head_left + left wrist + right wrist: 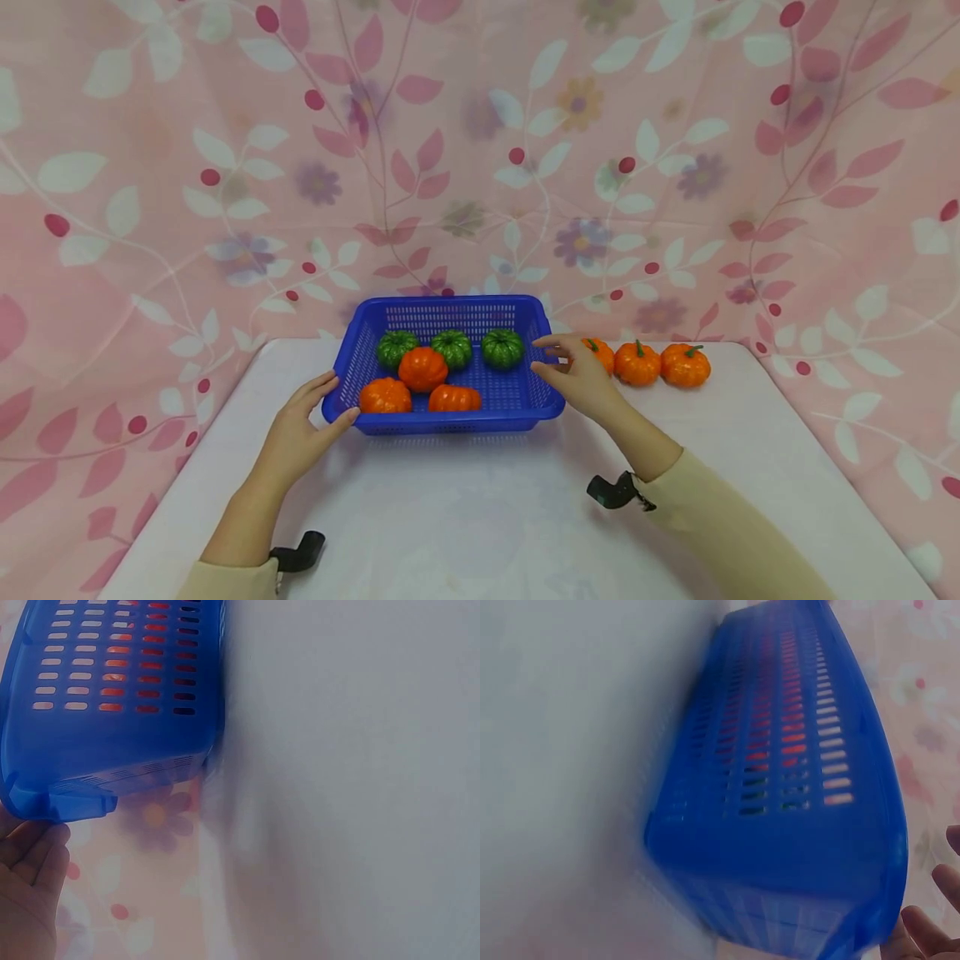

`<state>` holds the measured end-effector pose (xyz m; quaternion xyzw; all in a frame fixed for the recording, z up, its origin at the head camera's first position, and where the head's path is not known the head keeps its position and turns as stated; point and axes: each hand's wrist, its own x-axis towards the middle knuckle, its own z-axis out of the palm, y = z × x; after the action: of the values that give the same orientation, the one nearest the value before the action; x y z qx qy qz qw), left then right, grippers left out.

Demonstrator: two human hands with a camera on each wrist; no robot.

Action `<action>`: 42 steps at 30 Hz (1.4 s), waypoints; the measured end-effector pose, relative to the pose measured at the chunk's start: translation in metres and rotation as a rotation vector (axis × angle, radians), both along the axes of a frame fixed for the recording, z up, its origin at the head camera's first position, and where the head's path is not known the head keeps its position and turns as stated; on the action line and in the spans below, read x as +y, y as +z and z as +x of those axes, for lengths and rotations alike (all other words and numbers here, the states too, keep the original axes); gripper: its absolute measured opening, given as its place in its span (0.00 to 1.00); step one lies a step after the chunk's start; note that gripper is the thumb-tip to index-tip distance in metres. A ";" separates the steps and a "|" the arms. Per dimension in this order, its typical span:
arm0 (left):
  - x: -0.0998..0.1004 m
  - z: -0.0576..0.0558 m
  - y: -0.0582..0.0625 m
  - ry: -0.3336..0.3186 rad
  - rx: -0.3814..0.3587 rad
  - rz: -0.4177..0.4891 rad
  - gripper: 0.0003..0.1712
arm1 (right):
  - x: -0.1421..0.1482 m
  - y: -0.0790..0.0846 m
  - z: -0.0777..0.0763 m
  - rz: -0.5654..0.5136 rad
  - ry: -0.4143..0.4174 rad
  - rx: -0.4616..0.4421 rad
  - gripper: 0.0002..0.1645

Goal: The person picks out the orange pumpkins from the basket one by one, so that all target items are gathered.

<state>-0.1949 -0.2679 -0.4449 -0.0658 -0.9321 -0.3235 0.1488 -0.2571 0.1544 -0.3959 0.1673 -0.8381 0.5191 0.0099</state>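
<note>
A blue plastic basket (450,423) with slotted walls stands on the table in the head view. Inside it are three green pumpkins, one of them at the right (502,348), and three orange pumpkins, one in the middle (423,369). My left hand (296,437) is at the basket's left front corner, fingertips right at the rim and thumb near the front edge. In the left wrist view its fingers (46,859) are extended beneath the rim. At the right rim is my right hand (585,382), fingers spread loosely; its fingertips (922,930) are beside the rim in the right wrist view.
Three more orange pumpkins stand in a row to the right of the basket, one in the middle (637,363) and one at the end (686,366); my right hand partly covers the nearest. A white cloth covers the table (465,517). Behind it hangs a pink floral curtain (480,167).
</note>
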 end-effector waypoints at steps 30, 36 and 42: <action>0.002 0.000 0.000 0.003 -0.003 0.007 0.44 | -0.080 -0.006 -0.028 0.292 0.315 -0.127 0.18; 0.002 0.001 0.002 0.005 -0.008 0.007 0.43 | -0.088 -0.006 -0.031 0.278 0.336 -0.190 0.19; 0.003 0.002 0.003 0.004 -0.008 0.009 0.43 | -0.093 -0.010 -0.036 0.258 0.367 -0.232 0.21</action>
<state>-0.1932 -0.2653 -0.4419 -0.0623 -0.9314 -0.3275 0.1461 -0.2935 0.0611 -0.4057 0.2559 -0.8485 0.4166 -0.2023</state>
